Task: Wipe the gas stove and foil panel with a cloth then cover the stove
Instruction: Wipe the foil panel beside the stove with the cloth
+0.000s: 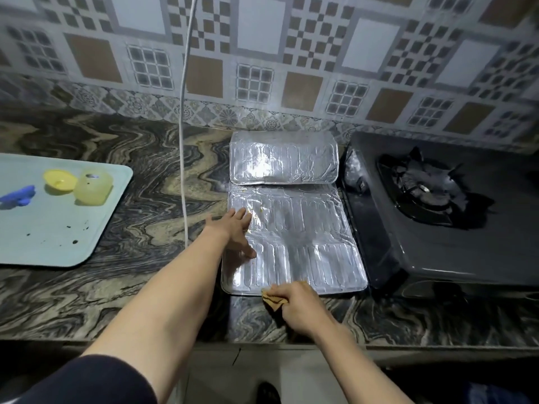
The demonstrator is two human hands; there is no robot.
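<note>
A silver foil panel (303,237) lies flat on the marbled counter, its far section (283,158) folded up towards the wall. My left hand (233,231) presses flat on the panel's left edge, fingers spread. My right hand (294,304) is shut on a brown cloth (272,300) at the panel's near edge. The black single-burner gas stove (437,217) stands right of the panel, uncovered.
A pale blue tray (43,237) at the left holds a yellow lid (59,179), a yellowish container (93,186) and a blue item (17,195). A white cord (183,141) hangs down just left of the panel. The patterned tile wall (262,53) runs behind.
</note>
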